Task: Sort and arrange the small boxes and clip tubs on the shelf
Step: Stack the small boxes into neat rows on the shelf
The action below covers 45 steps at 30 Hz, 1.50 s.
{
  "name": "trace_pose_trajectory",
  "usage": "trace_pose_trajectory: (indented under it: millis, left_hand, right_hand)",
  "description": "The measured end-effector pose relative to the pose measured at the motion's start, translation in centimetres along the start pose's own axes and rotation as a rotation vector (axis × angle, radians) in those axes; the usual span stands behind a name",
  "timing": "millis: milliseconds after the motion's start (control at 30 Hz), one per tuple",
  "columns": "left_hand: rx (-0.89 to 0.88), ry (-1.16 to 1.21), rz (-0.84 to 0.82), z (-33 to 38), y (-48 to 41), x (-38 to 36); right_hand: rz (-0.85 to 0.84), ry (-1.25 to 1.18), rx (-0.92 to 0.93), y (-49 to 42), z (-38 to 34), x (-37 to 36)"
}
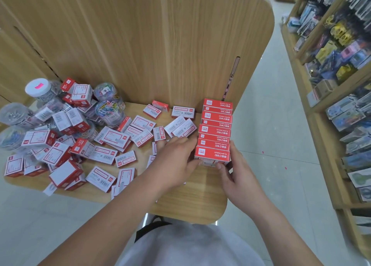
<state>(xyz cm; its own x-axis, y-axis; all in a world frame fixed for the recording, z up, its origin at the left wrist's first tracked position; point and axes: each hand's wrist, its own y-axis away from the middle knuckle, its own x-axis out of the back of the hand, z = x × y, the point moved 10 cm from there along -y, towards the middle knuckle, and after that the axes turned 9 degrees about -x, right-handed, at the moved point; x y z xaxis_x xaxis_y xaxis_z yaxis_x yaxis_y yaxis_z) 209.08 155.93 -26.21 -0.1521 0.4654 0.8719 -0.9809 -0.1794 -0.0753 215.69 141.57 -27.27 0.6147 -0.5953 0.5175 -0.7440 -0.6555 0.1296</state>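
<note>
Squaring the nearest box (212, 154) into the row of red staple boxes (217, 125) at the right edge of the shelf (190, 203): the box is held in the grip of the right hand (239, 171), thumb on its near face and fingers round its right side. The left hand (176, 161) is laid with its grip open, fingers straight against the row's left flank. The step is judged best done if the box is pushed to the far side until its neighbour is touched, with both flanks kept flush so that nothing is skewed off the right edge. Loose boxes (112, 139) are seen scattered across the middle and left, many white side up, and clip tubs (108, 109) are heaped at the far left; most of the sorting is judged undone.
</note>
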Motion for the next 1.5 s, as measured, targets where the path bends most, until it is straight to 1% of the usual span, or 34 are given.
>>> trace_pose_trajectory:
  millis: [67,133,167,200,267,300,333,400,433,533,600,633,767,833,900,967,1033,1100,1167,1267,1300,1367,1433,1500]
  left_hand:
    - [0.000,0.012,0.037,0.0,0.3,0.4]
    - [0.004,0.026,0.123,-0.2,1.5,1.4]
    - [0.019,0.026,0.178,-0.5,2.5,1.9]
    - [0.038,0.022,0.240,-1.0,3.7,2.6]
    - [0.062,0.016,0.354,-1.8,6.4,3.6]
    - [0.074,0.030,0.380,-2.2,7.8,3.9]
    - [0.097,0.051,0.395,-2.6,9.2,4.3]
    - [0.165,0.047,0.402,-3.5,12.2,5.2]
    - [0.208,0.015,0.372,-4.1,13.7,5.2]
    - [0.334,-0.098,0.210,-6.7,17.8,4.0]
    - [0.329,-0.138,0.142,-8.1,18.9,3.1]
    - [0.301,-0.141,0.139,-8.5,18.9,2.8]
    - [0.168,-0.070,0.185,-9.2,18.3,2.9]
    - [0.129,-0.029,0.204,-9.5,18.2,3.3]
    - [0.088,-0.048,0.211,-9.5,17.8,3.5]
    - [0.081,-0.098,0.219,-10.0,17.2,3.8]
    - [0.104,-0.077,0.236,-11.1,16.6,4.2]
    - [0.101,0.027,0.261,-11.9,16.6,4.6]
    - [0.054,0.131,0.288,-11.8,17.6,5.5]
    - [-0.032,0.138,0.349,-11.0,20.7,7.5]
    - [-0.028,0.120,0.380,-11.2,22.0,8.2]
    - [0.039,0.079,0.451,-12.5,24.3,9.7]
    - [0.158,0.075,0.493,-14.8,26.3,10.5]
    - [0.278,0.101,0.492,-17.2,27.4,10.7]
  right_hand:
    - [0.044,0.006,-0.063,0.4,0.8,0.6]
    - [0.116,-0.016,-0.185,1.4,2.0,1.7]
    - [0.176,0.000,-0.209,2.1,2.1,2.6]
    - [0.243,0.048,-0.164,2.8,1.3,3.5]
    - [0.340,0.129,0.009,4.3,-2.4,4.1]
    - [0.329,0.141,0.079,4.7,-4.3,3.3]
    - [0.277,0.146,0.124,4.8,-5.8,1.8]
    - [0.132,0.182,0.143,4.6,-7.3,-2.5]
    - [0.090,0.239,0.141,4.5,-7.4,-4.7]
    - [0.095,0.435,0.134,4.4,-6.3,-9.1]
    - [0.122,0.487,0.072,4.0,-5.4,-10.9]
    - [0.133,0.495,0.046,3.9,-5.1,-11.6]
    - [0.213,0.483,0.041,3.7,-5.8,-13.2]
    - [0.272,0.489,0.022,3.8,-6.1,-13.5]
    - [0.326,0.488,-0.012,4.0,-6.5,-13.5]
    - [0.376,0.497,-0.028,4.5,-7.3,-13.1]
    - [0.408,0.532,0.019,5.6,-8.3,-12.9]
    - [0.365,0.542,0.054,6.4,-8.6,-13.3]
    - [0.301,0.514,0.012,6.7,-7.7,-14.4]
    - [0.268,0.477,0.012,6.5,-7.6,-16.4]
    - [0.268,0.463,0.023,6.3,-8.0,-17.0]
    - [0.263,0.438,0.028,5.8,-8.6,-18.0]
    - [0.256,0.421,0.034,5.5,-9.1,-19.0]
    - [0.254,0.389,0.047,5.5,-9.6,-19.5]
